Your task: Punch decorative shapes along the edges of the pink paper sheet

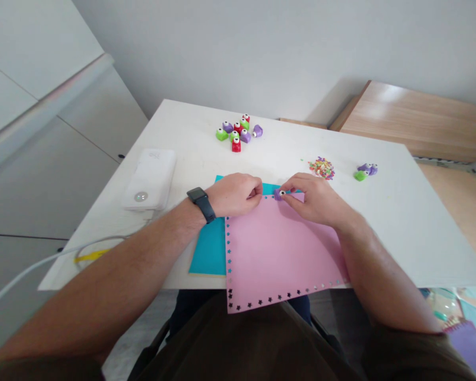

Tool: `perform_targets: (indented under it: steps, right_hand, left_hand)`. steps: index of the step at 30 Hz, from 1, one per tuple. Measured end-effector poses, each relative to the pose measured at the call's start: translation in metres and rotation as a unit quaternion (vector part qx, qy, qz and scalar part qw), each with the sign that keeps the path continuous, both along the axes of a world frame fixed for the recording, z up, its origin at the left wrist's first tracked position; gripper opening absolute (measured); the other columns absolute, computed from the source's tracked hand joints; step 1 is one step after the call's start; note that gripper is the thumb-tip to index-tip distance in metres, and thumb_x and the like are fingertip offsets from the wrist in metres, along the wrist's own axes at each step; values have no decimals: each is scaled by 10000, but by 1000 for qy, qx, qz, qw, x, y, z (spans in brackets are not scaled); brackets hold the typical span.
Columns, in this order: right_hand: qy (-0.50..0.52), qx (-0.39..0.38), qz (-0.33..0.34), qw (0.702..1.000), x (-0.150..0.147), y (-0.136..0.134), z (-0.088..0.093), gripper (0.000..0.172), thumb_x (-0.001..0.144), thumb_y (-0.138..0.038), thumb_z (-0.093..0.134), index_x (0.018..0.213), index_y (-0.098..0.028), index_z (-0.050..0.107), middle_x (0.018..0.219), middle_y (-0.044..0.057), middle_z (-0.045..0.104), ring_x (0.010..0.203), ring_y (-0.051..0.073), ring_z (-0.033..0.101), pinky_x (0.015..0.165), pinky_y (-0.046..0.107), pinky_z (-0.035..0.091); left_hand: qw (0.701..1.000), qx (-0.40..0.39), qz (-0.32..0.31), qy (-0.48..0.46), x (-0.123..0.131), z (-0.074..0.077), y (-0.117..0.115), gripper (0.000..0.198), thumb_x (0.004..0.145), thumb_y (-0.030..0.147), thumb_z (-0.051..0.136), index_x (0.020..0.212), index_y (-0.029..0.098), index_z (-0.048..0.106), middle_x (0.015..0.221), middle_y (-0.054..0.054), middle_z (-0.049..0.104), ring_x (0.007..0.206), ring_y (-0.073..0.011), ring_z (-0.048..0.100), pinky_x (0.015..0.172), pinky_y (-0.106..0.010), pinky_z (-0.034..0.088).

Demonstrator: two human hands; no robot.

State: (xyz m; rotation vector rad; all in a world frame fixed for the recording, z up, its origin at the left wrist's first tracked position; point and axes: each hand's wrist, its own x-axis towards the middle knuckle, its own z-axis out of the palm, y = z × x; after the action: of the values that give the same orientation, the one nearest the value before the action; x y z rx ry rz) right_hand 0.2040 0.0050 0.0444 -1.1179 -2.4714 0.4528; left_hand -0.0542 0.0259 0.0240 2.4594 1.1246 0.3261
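Note:
A pink sheet (280, 248) with star-shaped holes along its left, bottom and top edges lies on a teal sheet (208, 248) on the white table (400, 211). My right hand (317, 200) pinches a small purple punch (280, 194) at the pink sheet's top edge. My left hand (238, 193), curled with fingertips pressed together, rests on the sheet's top left corner; a black watch (201, 203) is on that wrist.
Several small punches (238, 132) in purple, green and red are clustered at the table's far side. A pile of coloured cut-outs (322, 168) and two more punches (365, 171) lie to the right. A white device (150, 179) with a cable sits at left.

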Motion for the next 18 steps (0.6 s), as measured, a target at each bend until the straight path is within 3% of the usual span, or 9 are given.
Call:
perform_targets:
  steps: [18]
  right_hand:
    - [0,2,-4,1000,1,-1,1,168,960,-209,657,1039,-216,806,1003,83,778,926,238,711,894,403,560]
  left_hand:
    - [1000,12,-4,-4,0,1,-1,157,933,258,582,919,190,723,922,-49,777,777,-189,683,682,-306,436]
